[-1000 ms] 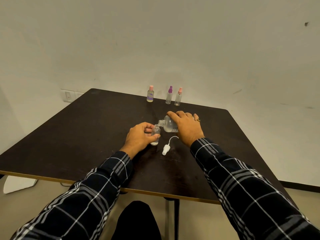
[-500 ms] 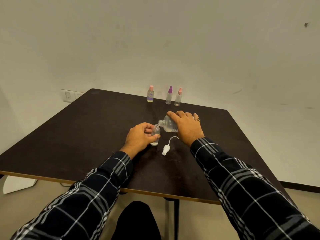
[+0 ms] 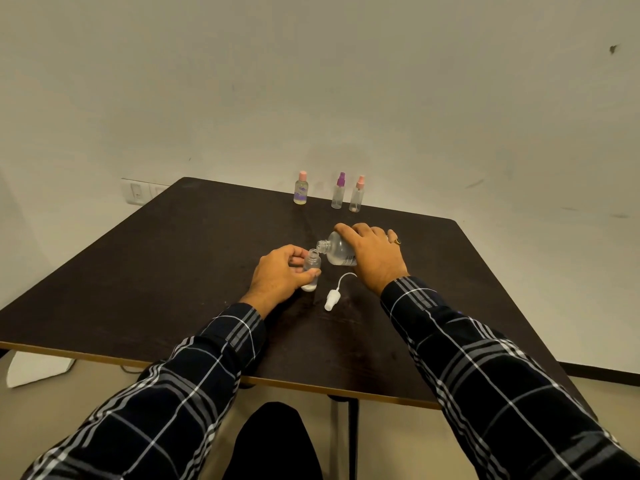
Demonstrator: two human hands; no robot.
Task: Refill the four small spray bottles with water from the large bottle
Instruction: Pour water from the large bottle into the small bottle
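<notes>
Your left hand [image 3: 277,271]: fingers wrapped round open small bottle [image 3: 311,268], desk [image 3: 173,271] centre. Right hand [image 3: 372,252]: fingers clasping tilted large bottle [image 3: 334,249], mouth at 9 o'clock. Step: pouring. Next: refit spray cap [image 3: 331,299], lying at 6 o'clock.

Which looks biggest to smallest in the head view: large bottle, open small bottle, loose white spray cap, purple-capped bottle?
1. large bottle, partly hidden by the right hand
2. open small bottle and purple-capped bottle: alike; the latter stands farther away, so unranked
3. white spray cap
</notes>
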